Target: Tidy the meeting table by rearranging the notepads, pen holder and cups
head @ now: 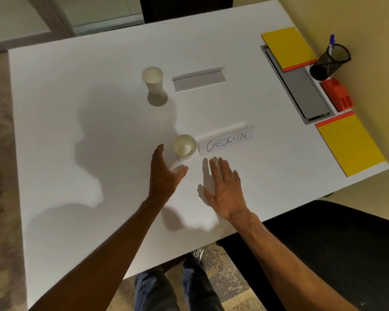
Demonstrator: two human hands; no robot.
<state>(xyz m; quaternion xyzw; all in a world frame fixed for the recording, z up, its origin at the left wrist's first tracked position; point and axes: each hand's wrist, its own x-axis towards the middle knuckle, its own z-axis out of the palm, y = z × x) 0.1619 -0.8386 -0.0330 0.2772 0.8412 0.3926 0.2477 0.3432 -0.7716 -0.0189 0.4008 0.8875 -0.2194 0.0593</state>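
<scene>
Two white paper cups stand upright on the white table (76,131): the far cup (153,80) left of a blank name stand, the near cup (185,146) left of the "CHECK-IN" sign (226,142). My left hand (164,176) is open just below and left of the near cup, fingers apart, not touching it. My right hand (225,189) hovers open, palm down, below the sign. At the right edge lie two yellow notepads with red spines, one far (288,47) and one near (350,144). A black mesh pen holder (330,61) with a blue pen stands between them.
A blank acrylic name stand (199,79) sits mid-table. A grey cable hatch (298,86) is set into the table near the right edge, with a red stapler (337,94) beside it. A black chair (323,243) stands at my right; my legs show below the table edge.
</scene>
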